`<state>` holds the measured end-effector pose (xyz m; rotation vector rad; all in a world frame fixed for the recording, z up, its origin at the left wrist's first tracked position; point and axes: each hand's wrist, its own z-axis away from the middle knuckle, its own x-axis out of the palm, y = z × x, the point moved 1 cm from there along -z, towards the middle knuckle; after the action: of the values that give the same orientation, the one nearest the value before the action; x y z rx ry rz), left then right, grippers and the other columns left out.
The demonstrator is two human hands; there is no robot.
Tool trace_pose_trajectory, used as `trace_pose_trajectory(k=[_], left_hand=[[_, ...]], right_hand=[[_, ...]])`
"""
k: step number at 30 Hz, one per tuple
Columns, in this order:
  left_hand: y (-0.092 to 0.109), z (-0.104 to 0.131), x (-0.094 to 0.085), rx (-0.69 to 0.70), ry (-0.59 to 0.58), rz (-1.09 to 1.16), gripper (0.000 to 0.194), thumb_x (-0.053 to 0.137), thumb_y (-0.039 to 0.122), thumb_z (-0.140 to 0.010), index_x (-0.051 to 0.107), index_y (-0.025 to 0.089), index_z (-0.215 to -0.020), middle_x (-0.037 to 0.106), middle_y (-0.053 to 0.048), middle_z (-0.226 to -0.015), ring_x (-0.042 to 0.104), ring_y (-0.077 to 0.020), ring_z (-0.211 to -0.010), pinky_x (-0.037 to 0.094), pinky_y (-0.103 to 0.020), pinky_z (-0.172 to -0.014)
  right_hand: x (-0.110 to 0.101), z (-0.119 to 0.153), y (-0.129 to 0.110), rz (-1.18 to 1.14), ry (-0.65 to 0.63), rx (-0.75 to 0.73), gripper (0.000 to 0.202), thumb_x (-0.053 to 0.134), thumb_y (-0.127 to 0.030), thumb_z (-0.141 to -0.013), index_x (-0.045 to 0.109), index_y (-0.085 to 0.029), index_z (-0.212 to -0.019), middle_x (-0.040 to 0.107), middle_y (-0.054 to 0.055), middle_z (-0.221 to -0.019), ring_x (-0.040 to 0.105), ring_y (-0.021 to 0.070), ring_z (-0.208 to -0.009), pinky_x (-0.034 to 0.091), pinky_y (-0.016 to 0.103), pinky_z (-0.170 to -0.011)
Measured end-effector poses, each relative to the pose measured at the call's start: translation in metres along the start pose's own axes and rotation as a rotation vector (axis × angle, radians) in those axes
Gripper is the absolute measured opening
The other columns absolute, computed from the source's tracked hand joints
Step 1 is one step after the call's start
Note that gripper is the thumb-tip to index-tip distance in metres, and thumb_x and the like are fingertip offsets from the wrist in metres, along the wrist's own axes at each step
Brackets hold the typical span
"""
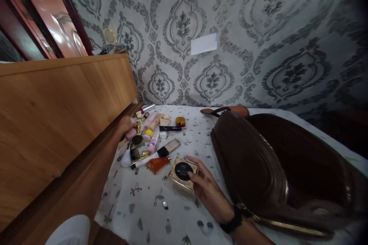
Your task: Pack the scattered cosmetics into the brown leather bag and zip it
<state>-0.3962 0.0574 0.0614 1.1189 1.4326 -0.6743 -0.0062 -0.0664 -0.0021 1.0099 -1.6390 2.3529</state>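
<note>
Left of the brown bag, right hand clamped on the gold box, best kept level under light pressure; farther left of the bag, left hand at the crowded cosmetics, closure impossible to tell, gentle fingertips best sparing neighbours.

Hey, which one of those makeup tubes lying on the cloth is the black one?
The black tube lying right beside the round amber jar. Its dark colour sets it apart: nearby tubes, like the pink one, are pale.
</note>
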Motion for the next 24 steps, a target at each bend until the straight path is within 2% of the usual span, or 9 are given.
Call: trace_pose_trajectory(k=[3,6,10,14,17,21,24], left_hand=[[0.009,0.007,-0.014,0.067,0.044,0.040,0.046,0.068,0.042,-0.082,0.063,0.009,-0.113,0.066,-0.017,-0.118,0.063,-0.0290,-0.108,0.050,-0.033,-0.085],[0.026,0.023,-0.023,0.197,0.035,0.115,0.057,0.066,0.042,-0.083,0.055,0.010,-0.129,0.060,-0.015,-0.131,0.058,-0.0254,-0.118,0.047,-0.031,-0.097],[0.047,0.067,-0.023,0.422,-0.080,0.213,0.064,0.072,0.044,-0.079,0.054,0.016,-0.134,0.060,-0.008,-0.134,0.057,-0.0252,-0.121,0.046,-0.031,-0.101],[0.063,0.115,-0.015,0.634,-0.181,0.202,0.062,0.073,0.042,-0.077,0.055,0.017,-0.132,0.061,-0.009,-0.130,0.057,-0.0289,-0.119,0.045,-0.037,-0.103],[0.071,0.132,-0.011,0.619,-0.185,0.070,0.055,0.070,0.039,-0.080,0.056,0.019,-0.130,0.055,-0.011,-0.138,0.051,-0.0316,-0.127,0.042,-0.040,-0.107],[0.074,0.135,-0.010,0.541,-0.199,0.028,0.054,0.067,0.038,-0.083,0.055,0.019,-0.132,0.055,-0.011,-0.138,0.050,-0.0313,-0.129,0.042,-0.042,-0.109],[0.073,0.140,-0.007,0.544,-0.131,0.034,0.054,0.065,0.039,-0.085,0.053,0.020,-0.134,0.048,-0.012,-0.146,0.044,-0.0317,-0.135,0.038,-0.044,-0.113]], right_hand=[[-0.002,-0.002,0.002,-0.013,-0.009,-0.026,0.056,0.083,-0.036,-0.066,0.061,-0.030,-0.117,0.069,0.001,-0.103,0.067,0.0205,-0.094,0.053,0.029,-0.078],[-0.003,-0.004,0.004,-0.059,0.013,-0.063,0.058,0.084,-0.032,-0.064,0.061,-0.030,-0.117,0.067,-0.001,-0.100,0.065,0.0178,-0.090,0.051,0.027,-0.076],[-0.004,-0.006,0.007,-0.089,0.027,-0.075,0.059,0.083,-0.027,-0.066,0.059,-0.031,-0.120,0.066,-0.002,-0.097,0.063,0.0163,-0.084,0.049,0.027,-0.070],[-0.004,-0.005,0.007,-0.111,0.000,-0.070,0.064,0.084,-0.024,-0.064,0.057,-0.030,-0.122,0.067,-0.002,-0.099,0.064,0.0172,-0.088,0.050,0.029,-0.076],[-0.004,-0.005,0.005,-0.121,-0.016,-0.057,0.067,0.085,-0.022,-0.063,0.056,-0.029,-0.122,0.069,-0.002,-0.098,0.065,0.0175,-0.091,0.050,0.031,-0.081],[-0.004,-0.004,0.004,-0.141,-0.022,-0.044,0.064,0.084,-0.021,-0.063,0.057,-0.029,-0.121,0.069,-0.002,-0.096,0.064,0.0167,-0.086,0.051,0.030,-0.078],[-0.005,-0.005,0.004,-0.163,-0.027,-0.054,0.059,0.082,-0.019,-0.064,0.059,-0.029,-0.117,0.069,-0.002,-0.096,0.064,0.0166,-0.083,0.051,0.030,-0.074]])
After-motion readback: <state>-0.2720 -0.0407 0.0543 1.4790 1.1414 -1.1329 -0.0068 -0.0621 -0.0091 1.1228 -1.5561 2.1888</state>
